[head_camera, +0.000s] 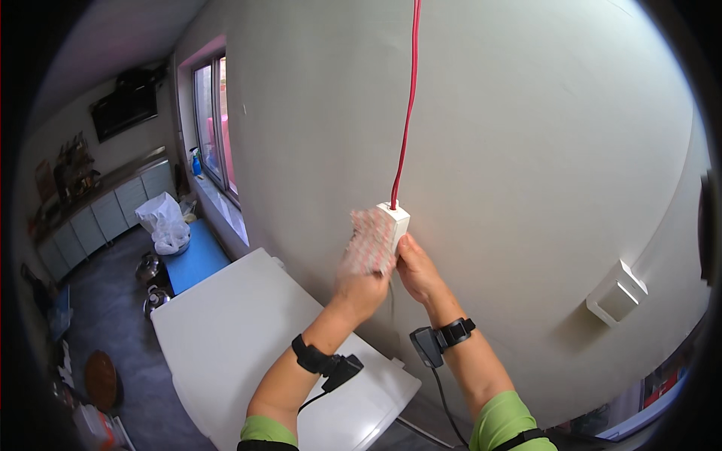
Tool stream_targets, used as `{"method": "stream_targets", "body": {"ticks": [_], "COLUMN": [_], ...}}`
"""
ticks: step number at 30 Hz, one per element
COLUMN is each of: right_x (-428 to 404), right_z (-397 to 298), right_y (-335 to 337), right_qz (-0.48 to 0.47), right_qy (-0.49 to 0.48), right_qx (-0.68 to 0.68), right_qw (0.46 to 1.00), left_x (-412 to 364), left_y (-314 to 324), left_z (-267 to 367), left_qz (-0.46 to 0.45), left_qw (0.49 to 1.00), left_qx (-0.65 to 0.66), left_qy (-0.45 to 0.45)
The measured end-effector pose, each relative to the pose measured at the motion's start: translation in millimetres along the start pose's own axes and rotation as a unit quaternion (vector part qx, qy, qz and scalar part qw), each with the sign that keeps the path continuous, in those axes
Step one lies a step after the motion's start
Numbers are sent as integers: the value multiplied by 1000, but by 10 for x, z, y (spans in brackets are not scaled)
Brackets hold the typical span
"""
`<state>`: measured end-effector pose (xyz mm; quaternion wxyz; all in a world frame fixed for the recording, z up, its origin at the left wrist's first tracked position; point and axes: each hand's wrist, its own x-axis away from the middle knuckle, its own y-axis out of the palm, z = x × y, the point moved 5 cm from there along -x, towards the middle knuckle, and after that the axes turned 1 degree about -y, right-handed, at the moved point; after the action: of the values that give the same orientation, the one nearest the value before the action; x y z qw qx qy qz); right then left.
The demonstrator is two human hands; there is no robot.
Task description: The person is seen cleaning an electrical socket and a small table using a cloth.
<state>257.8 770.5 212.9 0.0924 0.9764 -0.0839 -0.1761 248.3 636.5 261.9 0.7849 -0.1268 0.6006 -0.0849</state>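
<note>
A white plastic electrical box (399,219), possibly a socket block, hangs against the wall on a twisted red cable (410,101) that enters its top. My left hand (364,293) holds a red-and-white patterned cloth (371,239) against the box's left side; the cloth is blurred, and it hides that face of the box. My right hand (417,268) grips the lower right edge of the box, thumb uppermost. A thin cord below the box runs down the wall behind my hands. Both my wrists carry black straps with small black devices.
Below my arms stands a large white appliance top (242,332). Beyond it, a blue table (194,256) holds white plastic bags (169,225), with metal pots (155,299) beside it. A white wall-mounted box (617,296) is at the right. A blue spray bottle (196,162) stands on the windowsill.
</note>
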Motion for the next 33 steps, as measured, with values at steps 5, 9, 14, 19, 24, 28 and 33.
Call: {"method": "stream_targets", "body": {"ticks": [5,9,14,19,24,28,33], "right_x": [26,37,92,128,133,132,134], "right_z": [-35,-76,-111,-181,-215,-197,-202], "right_y": [16,37,-15,5,34,2,6], "right_qz": [-11,-14,-21,-29,-27,-26,-25], "right_qy": [-13,-16,-11,-3,-15,-15,-11], "right_qx": [-59,-78,-84,-92,-94,-96,-98], "right_qw": [998,997,996,995,995,995,995], "left_x": [14,-124,-383,-559,-526,-494,-485], "left_y": [-11,43,62,-5,-137,-223,-279], "left_z": [11,-212,-453,-350,-186,-77,-12], "left_qz": [-20,-62,-126,-205,-89,-43,0], "left_qw": [999,980,923,900,984,990,996], "left_qx": [31,145,271,276,146,132,83], "left_qy": [-2,-124,-241,-267,-57,-18,28]}}
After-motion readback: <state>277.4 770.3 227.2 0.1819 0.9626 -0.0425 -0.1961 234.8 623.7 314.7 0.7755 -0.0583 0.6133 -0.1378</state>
